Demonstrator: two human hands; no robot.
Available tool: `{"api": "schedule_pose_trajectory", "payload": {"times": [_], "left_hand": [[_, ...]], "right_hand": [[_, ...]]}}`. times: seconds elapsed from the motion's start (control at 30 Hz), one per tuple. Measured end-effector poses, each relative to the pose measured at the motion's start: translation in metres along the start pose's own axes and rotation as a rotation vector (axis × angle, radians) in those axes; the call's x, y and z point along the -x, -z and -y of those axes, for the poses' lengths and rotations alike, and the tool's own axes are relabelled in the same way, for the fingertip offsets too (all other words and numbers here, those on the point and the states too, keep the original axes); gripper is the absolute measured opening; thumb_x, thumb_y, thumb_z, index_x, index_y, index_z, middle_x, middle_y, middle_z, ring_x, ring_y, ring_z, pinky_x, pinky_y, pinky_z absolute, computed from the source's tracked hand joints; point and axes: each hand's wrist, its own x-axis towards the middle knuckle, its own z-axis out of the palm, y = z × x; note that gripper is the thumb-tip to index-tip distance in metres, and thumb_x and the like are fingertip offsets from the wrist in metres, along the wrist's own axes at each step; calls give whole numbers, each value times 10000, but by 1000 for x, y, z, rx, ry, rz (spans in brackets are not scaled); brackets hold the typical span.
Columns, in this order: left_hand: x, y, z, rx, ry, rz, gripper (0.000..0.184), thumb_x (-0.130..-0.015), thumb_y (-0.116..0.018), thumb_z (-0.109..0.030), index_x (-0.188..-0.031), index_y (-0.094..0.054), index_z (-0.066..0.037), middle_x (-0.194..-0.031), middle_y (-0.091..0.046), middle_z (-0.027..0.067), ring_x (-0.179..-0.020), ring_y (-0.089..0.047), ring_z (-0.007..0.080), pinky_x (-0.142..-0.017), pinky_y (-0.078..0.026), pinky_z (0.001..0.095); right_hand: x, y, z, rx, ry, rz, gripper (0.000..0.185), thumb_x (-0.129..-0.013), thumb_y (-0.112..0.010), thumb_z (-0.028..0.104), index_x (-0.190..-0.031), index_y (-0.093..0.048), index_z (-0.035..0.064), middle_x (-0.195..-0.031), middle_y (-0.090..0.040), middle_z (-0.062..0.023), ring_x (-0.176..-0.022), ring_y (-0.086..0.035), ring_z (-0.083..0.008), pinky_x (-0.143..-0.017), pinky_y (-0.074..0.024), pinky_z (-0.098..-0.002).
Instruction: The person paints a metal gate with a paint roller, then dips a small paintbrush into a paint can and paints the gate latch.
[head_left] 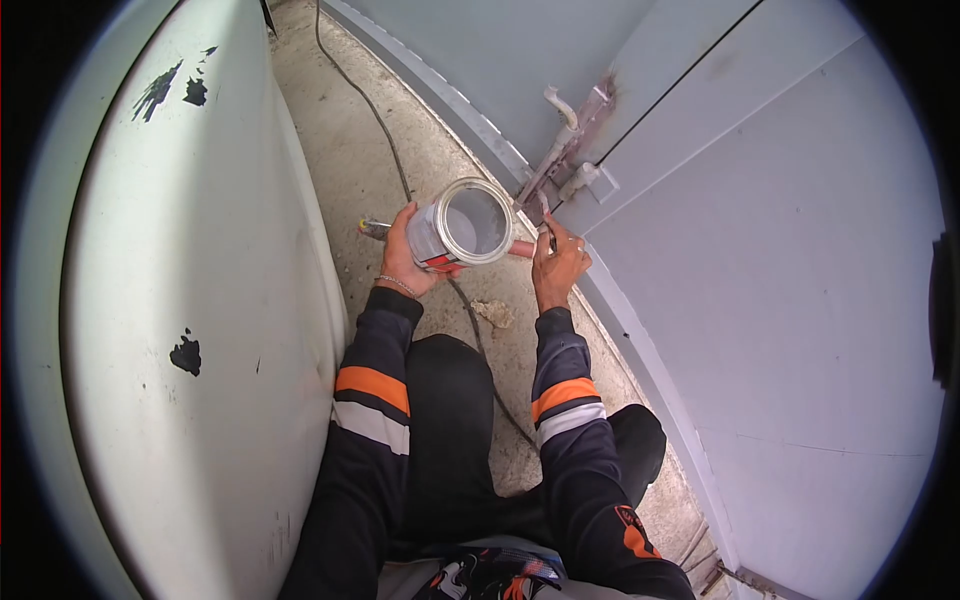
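My left hand (405,258) is wrapped round the side of an open metal paint can (430,238), tilted so that its mouth faces me. Grey paint (465,232) shows inside. To its right, my right hand (560,262) is closed on a small paintbrush (545,207), most of its handle hidden by the fingers. The brush's pale tip is close to the lower end of a rusty, partly painted latch bar (565,150) on the grey metal door; whether they touch I cannot tell. A short reddish-brown cylinder (522,249) shows between can and right hand.
A white panel (220,250) with chipped black patches stands close on my left. Grey metal doors (780,260) rise on the right. A dark cable (375,110) runs along the concrete floor, near a crumpled tan lump (493,313). A small tool-like item (374,229) shows left of the can.
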Motion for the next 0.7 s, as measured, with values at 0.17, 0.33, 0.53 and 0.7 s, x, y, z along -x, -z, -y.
{"api": "schedule_pose_trajectory", "payload": {"times": [0.17,0.33,0.53,0.7], "left_hand": [[-5,8,2,21,2,53,598,-958,-418,-653,-1243,-641,-177,-1097,-696,119,-878,-668,361,-602,-495,490],[-1,5,1,11,10,52,540,-955,-447,-645,-1206,-655,-215,-1098,-701,88,-885,-668,345,-612,-490,503],[-5,10,2,3,2,92,548,-951,-451,-650,-1211,-656,-212,-1095,-704,91,-872,-672,349,-599,-496,493],[-4,7,2,17,8,70,542,-951,-452,-647,-1201,-661,-214,-1095,-704,92,-869,-669,346,-609,-494,497]], "right_hand": [[-12,31,25,-111,26,-135,258,-912,-679,193,-1156,-761,173,-957,-749,-65,-951,-632,-249,-890,-380,-395],[-25,29,22,-137,-32,-18,250,-912,-666,151,-1141,-765,160,-924,-750,-76,-897,-641,-274,-852,-421,-405],[-43,47,40,-295,16,-157,245,-903,-661,154,-1122,-769,133,-938,-756,-142,-848,-653,-328,-821,-500,-439],[-33,33,36,-208,-135,39,264,-920,-637,152,-1151,-759,121,-954,-739,-177,-881,-659,-347,-824,-513,-445]]}}
